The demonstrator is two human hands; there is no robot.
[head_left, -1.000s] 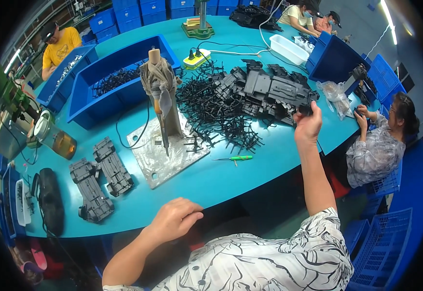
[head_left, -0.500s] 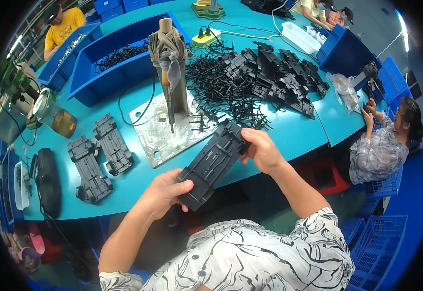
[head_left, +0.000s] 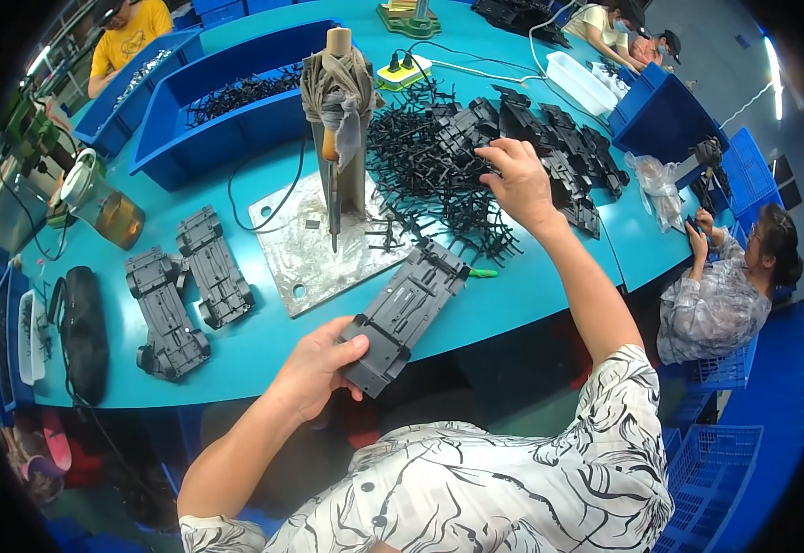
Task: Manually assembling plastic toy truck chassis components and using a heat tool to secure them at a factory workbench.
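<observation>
My left hand (head_left: pixel 323 364) grips the lower end of a black plastic toy car chassis (head_left: pixel 406 313), which is tilted, its ribbed face up, over the table's front edge. My right hand (head_left: pixel 517 180) is raised over the pile of small black branched plastic parts (head_left: pixel 439 175), beside the heap of black chassis (head_left: pixel 558 152). Its fingers are apart and curled, with nothing visible in them. Just beyond the held chassis stands a soldering-iron-like tool (head_left: pixel 332 184), pointing down from a cloth-wrapped post (head_left: pixel 356 170) on a metal plate (head_left: pixel 291 263).
Two more chassis (head_left: pixel 167 313) (head_left: pixel 216 267) lie left of the plate. A blue bin (head_left: pixel 171 152) of black parts stands behind them. Farther left are a jar of amber liquid (head_left: pixel 111 217) and a black pouch (head_left: pixel 84 336). A green pen-like object (head_left: pixel 483 273) lies near the front edge. Co-workers sit around.
My right hand has let go of the chassis and moved up and right to the pile of small parts. My left hand still holds the chassis. A green object now shows on the table.
</observation>
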